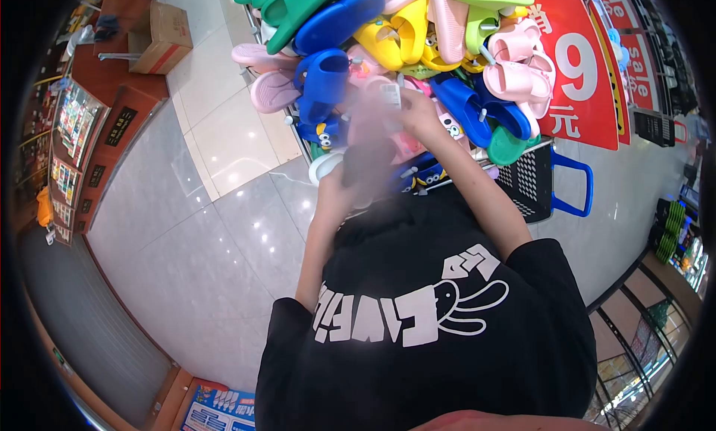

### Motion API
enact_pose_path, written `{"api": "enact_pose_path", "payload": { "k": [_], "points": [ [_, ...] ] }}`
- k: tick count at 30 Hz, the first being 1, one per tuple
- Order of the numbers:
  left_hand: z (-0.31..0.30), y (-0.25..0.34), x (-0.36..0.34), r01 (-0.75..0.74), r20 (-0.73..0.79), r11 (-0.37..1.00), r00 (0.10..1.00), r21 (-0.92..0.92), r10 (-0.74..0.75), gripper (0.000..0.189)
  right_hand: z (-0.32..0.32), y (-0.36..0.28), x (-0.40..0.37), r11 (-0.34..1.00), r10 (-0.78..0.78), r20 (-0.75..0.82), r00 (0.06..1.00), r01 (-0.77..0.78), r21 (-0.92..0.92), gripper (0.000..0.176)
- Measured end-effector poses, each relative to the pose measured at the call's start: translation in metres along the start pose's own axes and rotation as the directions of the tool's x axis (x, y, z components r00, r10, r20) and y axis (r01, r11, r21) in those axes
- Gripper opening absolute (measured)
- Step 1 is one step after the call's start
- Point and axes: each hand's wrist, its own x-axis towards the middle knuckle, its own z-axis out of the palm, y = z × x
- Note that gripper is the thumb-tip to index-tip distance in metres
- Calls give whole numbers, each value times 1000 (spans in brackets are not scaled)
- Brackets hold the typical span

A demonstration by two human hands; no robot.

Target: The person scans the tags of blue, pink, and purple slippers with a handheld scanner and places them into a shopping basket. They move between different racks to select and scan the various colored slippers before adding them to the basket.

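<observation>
A heap of colourful slippers fills a display at the top centre, with a blue slipper (pixel 322 84), yellow slippers (pixel 399 34) and pink slippers (pixel 520 69) among them. My left hand (pixel 341 185) is at the heap's near edge, its fingers around the lower part of a blurred greyish-pink slipper (pixel 369 144). To the right, my right hand (pixel 419 112) is by the upper end of the blur, beside a small white tag (pixel 390 95). Blur hides its fingertips, and whether it grips anything is unclear.
A red sale sign (pixel 574 65) stands right of the heap. Below it is a black basket (pixel 526 183) with a blue handle. A cardboard box (pixel 160 39) and a wooden counter (pixel 112 125) are at the left. Grey tiled floor (pixel 186 267) lies left of my body.
</observation>
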Motion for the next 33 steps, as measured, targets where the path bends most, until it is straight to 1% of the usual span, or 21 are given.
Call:
{"api": "enact_pose_path", "payload": {
  "k": [1, 2, 3, 4, 5, 7, 8, 9, 11, 13, 15, 16, 18, 22, 24, 25, 27, 28, 30, 31, 33],
  "points": [
    [0, 4, 2, 32, 19, 998, 999, -59, -31, 36, -1, 1, -2, 996, 55, 4, 999, -55, 65, 35],
    [-1, 9, 3, 65, 38, 991, 997, -115, -61, 35, -4, -2, -7, 996, 59, 4, 998, -59, 65, 35],
    [0, 10, 4, 68, 41, 991, 997, -114, -64, 35, -9, -7, -15, 975, 19, 10, 1000, -21, 219, 30],
    [1, 10, 4, 9, 22, 986, 1000, -167, -5, 34, -12, -9, -20, 930, -22, 10, 1000, 17, 368, 26],
    [1, 13, 5, -51, -2, 974, 999, -219, 51, 34, -12, -7, -21, 929, -21, 13, 1000, 14, 369, 26],
    [-3, 22, 3, -48, -12, 975, 999, -215, 47, 33, -10, -2, -26, 892, -98, 28, 995, 76, 446, 22],
    [-6, 29, 0, -48, -16, 976, 999, -211, 46, 32, -9, -1, -29, 883, -87, 88, 992, 36, 468, 21],
    [-9, 36, -4, -38, -20, 977, 999, -208, 35, 32, -8, -3, -33, 881, -83, 98, 992, 27, 473, 21],
    [-13, 46, -9, 15, -11, 980, 1000, -200, -18, 31, -8, -12, -40, 930, -196, 91, 976, 156, 332, 16],
    [-12, 43, -10, -19, -38, 990, 999, -139, 14, 31, -8, -19, -44, 927, -199, 94, 975, 157, 341, 15],
    [-10, 43, -13, -48, -83, 996, 996, -77, 42, 30, -12, -28, -49, 966, -11, 172, 985, -34, 255, 15],
    [-9, 42, -15, -51, -78, 996, 996, -76, 45, 30, -11, -26, -50, 966, -10, 165, 986, -33, 256, 15],
    [-7, 42, -17, -98, -110, 995, 989, -32, 94, 30, -7, -14, -46, 968, -167, 66, 984, 151, 198, 15],
    [-6, 44, -21, -94, -102, 995, 991, -31, 90, 30, -1, 0, -46, 962, -161, 19, 987, 153, 226, 16],
    [-2, 40, -22, -137, -106, 987, 986, -81, 128, 30, 0, 1, -50, 947, -106, 4, 994, 100, 306, 16],
    [-1, 43, -23, -137, -107, 987, 986, -84, 127, 30, 0, 3, -51, 948, -105, 5, 994, 99, 304, 16],
    [0, 52, -27, -122, -87, 992, 989, -33, 119, 32, 2, 7, -51, 939, -41, 2, 999, 38, 341, 15],
    [1, 51, -28, -121, -88, 992, 989, -34, 118, 32, 3, 8, -50, 939, -41, 3, 999, 37, 341, 15],
    [2, 48, -27, -147, -62, 984, 986, 99, 153, 34, 5, 9, -49, 955, -38, -30, 999, 45, 294, 15],
    [4, 44, -26, -147, -62, 984, 986, 100, 153, 34, 6, 12, -47, 954, -38, -30, 999, 45, 295, 15],
    [6, 42, -23, -268, -63, 956, 959, 116, 276, 35, 7, 10, -46, 940, -58, -20, 998, 61, 335, 15]
  ]
}}
